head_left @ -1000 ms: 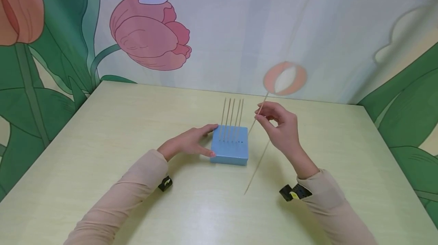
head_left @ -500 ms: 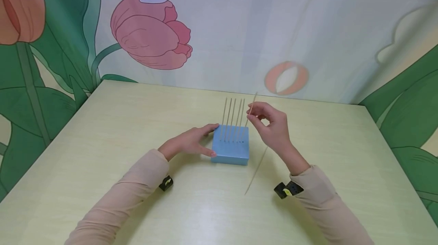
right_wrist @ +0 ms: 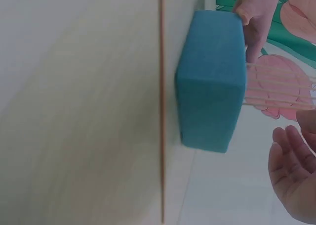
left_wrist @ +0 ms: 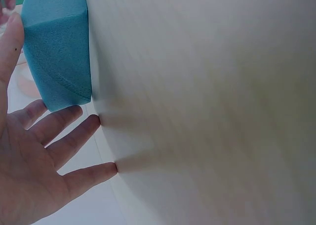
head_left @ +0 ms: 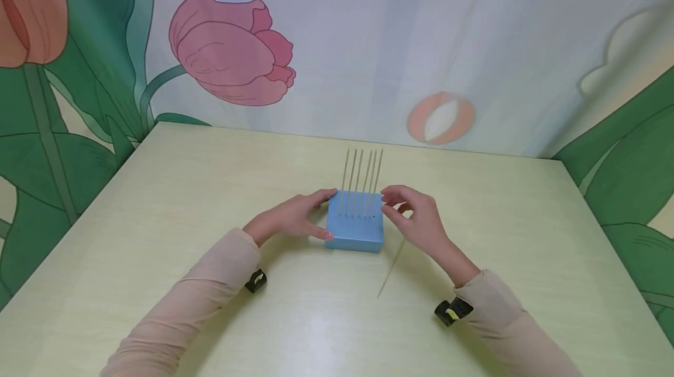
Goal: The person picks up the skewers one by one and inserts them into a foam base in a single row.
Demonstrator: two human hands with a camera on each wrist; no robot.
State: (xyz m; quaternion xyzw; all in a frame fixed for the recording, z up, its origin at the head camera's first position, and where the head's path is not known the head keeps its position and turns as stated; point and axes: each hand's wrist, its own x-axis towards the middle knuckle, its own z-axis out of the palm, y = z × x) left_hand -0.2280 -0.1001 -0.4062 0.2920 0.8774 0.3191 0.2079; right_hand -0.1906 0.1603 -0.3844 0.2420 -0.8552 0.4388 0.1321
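Note:
A blue foam block [head_left: 354,229] sits on the table with several thin wooden sticks [head_left: 360,175] standing upright in a row of holes. My left hand [head_left: 292,217] holds the block at its left side, thumb at the front corner and fingers at the back, as the left wrist view [left_wrist: 59,52] of the foam also shows. Beside the block's right back corner is my right hand [head_left: 416,216], thumb and fingertips close to the rightmost stick and nothing visible in them. In the right wrist view its fingers [right_wrist: 291,156] are loosely bent.
Another thin stick [head_left: 391,270] lies on the pale wooden table [head_left: 210,189], right of the block and partly hidden under the right hand. A curtain [head_left: 342,55] with printed flowers hangs behind the table's back edge.
My right hand brought a stick leftward to the block, and it now stands at the right end of the row. The fingers have let go and sit lower. The left hand stays put.

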